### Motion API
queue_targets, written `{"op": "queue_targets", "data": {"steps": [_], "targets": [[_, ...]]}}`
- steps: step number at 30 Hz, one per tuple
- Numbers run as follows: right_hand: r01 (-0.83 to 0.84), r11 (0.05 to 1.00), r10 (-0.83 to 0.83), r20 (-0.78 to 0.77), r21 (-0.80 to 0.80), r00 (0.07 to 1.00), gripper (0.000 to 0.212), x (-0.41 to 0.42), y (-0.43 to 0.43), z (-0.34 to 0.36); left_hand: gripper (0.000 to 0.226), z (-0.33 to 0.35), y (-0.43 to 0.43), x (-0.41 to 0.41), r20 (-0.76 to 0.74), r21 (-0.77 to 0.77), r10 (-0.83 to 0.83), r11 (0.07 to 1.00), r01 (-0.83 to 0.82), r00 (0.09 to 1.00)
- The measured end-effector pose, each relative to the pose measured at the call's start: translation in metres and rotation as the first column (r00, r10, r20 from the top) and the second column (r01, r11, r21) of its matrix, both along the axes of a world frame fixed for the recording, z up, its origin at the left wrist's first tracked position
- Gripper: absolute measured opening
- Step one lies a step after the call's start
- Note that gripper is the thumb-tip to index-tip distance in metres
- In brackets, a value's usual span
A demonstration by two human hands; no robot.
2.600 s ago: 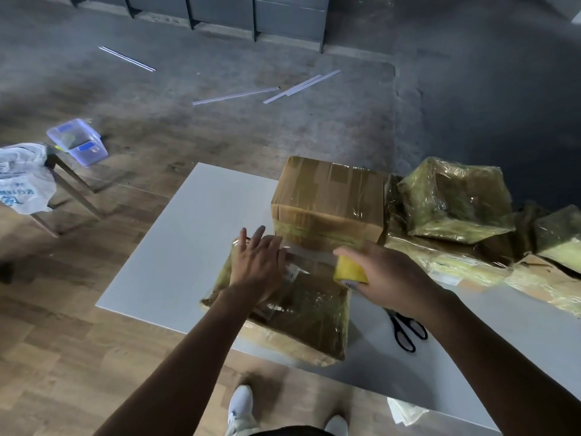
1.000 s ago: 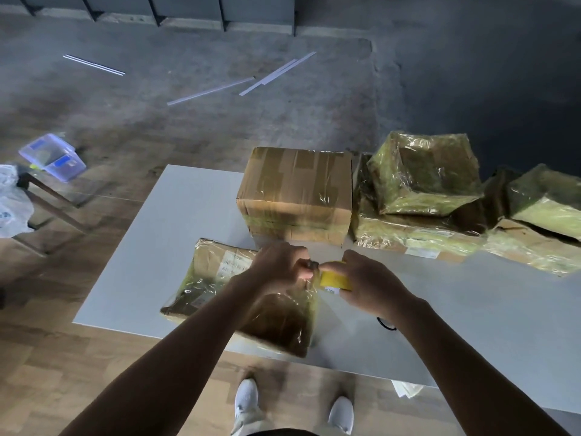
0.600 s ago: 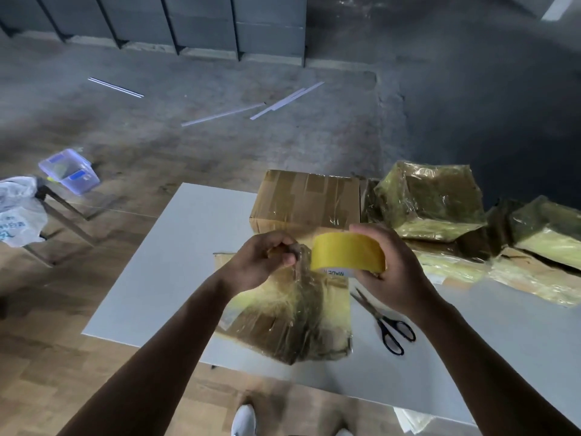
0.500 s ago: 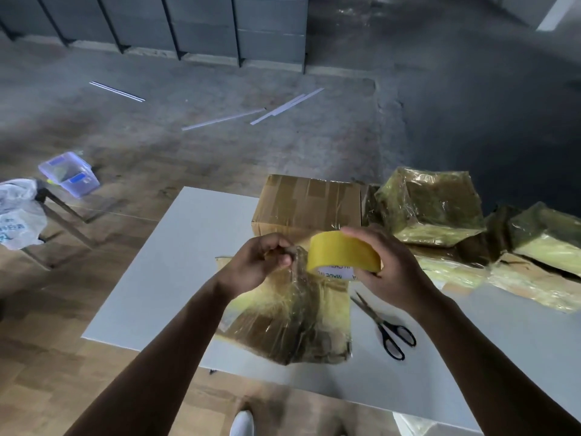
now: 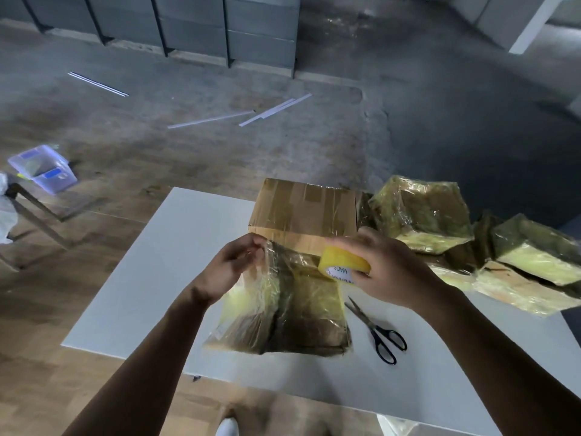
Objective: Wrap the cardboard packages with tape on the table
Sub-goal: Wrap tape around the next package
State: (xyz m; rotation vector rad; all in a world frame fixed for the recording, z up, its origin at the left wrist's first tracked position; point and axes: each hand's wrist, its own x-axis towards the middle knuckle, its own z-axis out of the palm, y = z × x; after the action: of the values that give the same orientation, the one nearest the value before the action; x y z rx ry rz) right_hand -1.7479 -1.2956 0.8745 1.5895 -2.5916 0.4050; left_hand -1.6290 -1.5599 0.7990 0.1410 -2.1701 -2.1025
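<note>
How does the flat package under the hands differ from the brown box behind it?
The flat package lies low, covered in wrinkled yellowish film; the brown box stands taller, its brown cardboard showing through smoother tape. The flat package sits nearest the person, the brown box farther back. Both rest on the white table.

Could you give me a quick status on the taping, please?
Left hand pinches tape end; right hand grips tape roll. Package flat on table. Scissors lie beside it.
</note>
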Motion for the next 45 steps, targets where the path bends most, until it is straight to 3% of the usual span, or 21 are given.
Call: {"op": "queue_targets", "data": {"steps": [3,5,7,9,11,16,19,22,27,30,32,38,41,43,45], "targets": [[0.025,0.999,-0.024,-0.057,0.028,0.998,0.072,0.008,-0.016,-0.006,0.031,0.01,0.003,0.002,0.112,-0.298,0.114,0.951,-0.076,0.987],[0.037,0.998,-0.035,-0.049,0.044,0.998,0.072,0.01,-0.025,-0.006,0.048,0.017,0.016,-0.002,0.172,-0.442,0.241,0.885,-0.144,0.955],[0.047,0.997,-0.046,-0.02,0.054,0.999,0.071,0.011,-0.031,-0.002,0.052,0.019,0.03,-0.009,0.202,-0.537,0.356,0.819,-0.201,0.912],[0.034,0.997,-0.032,-0.036,0.067,0.999,0.073,0.01,-0.033,-0.001,0.055,0.017,0.036,-0.013,0.223,-0.501,0.386,0.833,-0.234,0.895],[0.014,0.999,-0.013,-0.006,0.039,1.0,0.074,0.009,-0.031,-0.001,0.059,0.015,0.034,-0.012,0.261,-0.354,0.386,0.891,-0.284,0.885],[-0.075,0.984,0.089,0.083,-0.164,0.992,0.068,0.005,-0.02,-0.01,0.025,0.026,0.027,0.002,0.203,-0.146,0.323,0.943,-0.298,0.924],[-0.09,0.971,0.123,0.144,-0.221,0.982,0.065,0.006,-0.018,-0.014,0.022,0.024,0.016,0.012,0.147,-0.069,0.288,0.957,-0.281,0.946],[-0.121,0.976,0.141,0.097,-0.182,0.985,0.054,0.013,-0.019,-0.005,0.023,0.019,0.01,0.017,0.109,-0.029,0.29,0.957,-0.289,0.951],[-0.128,0.992,0.128,-0.038,0.007,0.991,0.057,0.009,-0.015,0.007,0.042,0.009,-0.01,0.025,0.101,0.092,0.254,0.96,-0.264,0.962],[-0.081,0.993,0.079,0.025,0.089,0.997,0.06,0.009,-0.011,0.001,0.058,0.004,-0.018,0.029,0.074,0.162,0.205,0.963,-0.214,0.976],[-0.049,0.989,0.042,0.052,0.138,0.998,0.062,0.011,-0.012,-0.004,0.06,0.002,-0.02,0.03,0.035,0.139,0.199,0.97,-0.202,0.979],[0.009,0.993,-0.032,0.19,0.119,0.981,0.063,0.013,-0.02,-0.008,0.035,0.01,-0.034,0.027,0.031,-0.191,0.071,0.979,-0.064,0.997],[0.004,0.985,-0.027,0.132,0.17,0.991,0.065,0.015,-0.016,-0.007,0.025,0.007,-0.032,0.027,-0.037,-0.377,0.065,0.923,-0.074,0.997],[-0.016,0.985,-0.004,0.115,0.171,0.993,0.069,0.016,-0.01,-0.01,0.02,0.004,-0.031,0.027,-0.069,-0.428,0.074,0.899,-0.096,0.995],[-0.012,0.995,-0.01,0.231,0.097,0.973,0.072,0.015,-0.003,-0.015,0.02,0.002,-0.034,0.026,-0.065,-0.434,0.093,0.894,-0.112,0.994]]}}
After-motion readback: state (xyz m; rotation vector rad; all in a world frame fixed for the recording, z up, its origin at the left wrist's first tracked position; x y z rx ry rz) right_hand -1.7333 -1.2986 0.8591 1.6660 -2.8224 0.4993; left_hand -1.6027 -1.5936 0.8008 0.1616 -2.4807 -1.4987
